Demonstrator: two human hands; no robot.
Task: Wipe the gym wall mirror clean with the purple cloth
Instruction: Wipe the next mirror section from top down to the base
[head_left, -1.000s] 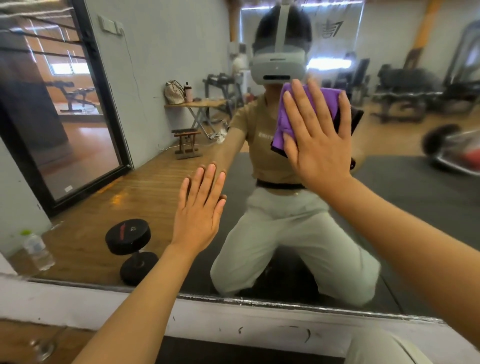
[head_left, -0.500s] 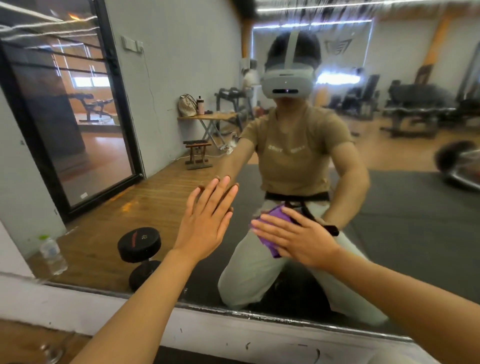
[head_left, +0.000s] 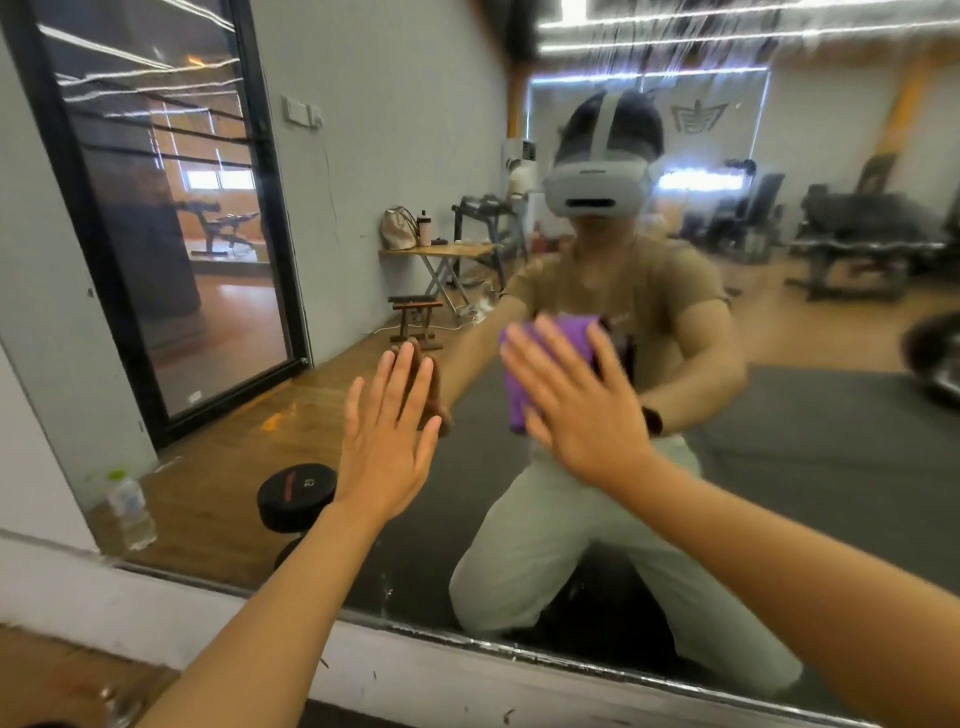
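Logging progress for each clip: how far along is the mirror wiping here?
Done: the middle of the mirror reflects clearly, though which parts were wiped cannot be told. In hand: the right hand presses the purple cloth flat on the glass at mid-height, while the left hand rests flat beside it. Left: streaks near the top and specks along the bottom edge.

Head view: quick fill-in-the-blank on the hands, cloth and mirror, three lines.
The right hand presses a ____ cloth against the mirror.
The left hand lies flat on the glass and holds ____.
The plastic bottle reflected at lower left has a ____ cap.
Missing: purple; nothing; green.
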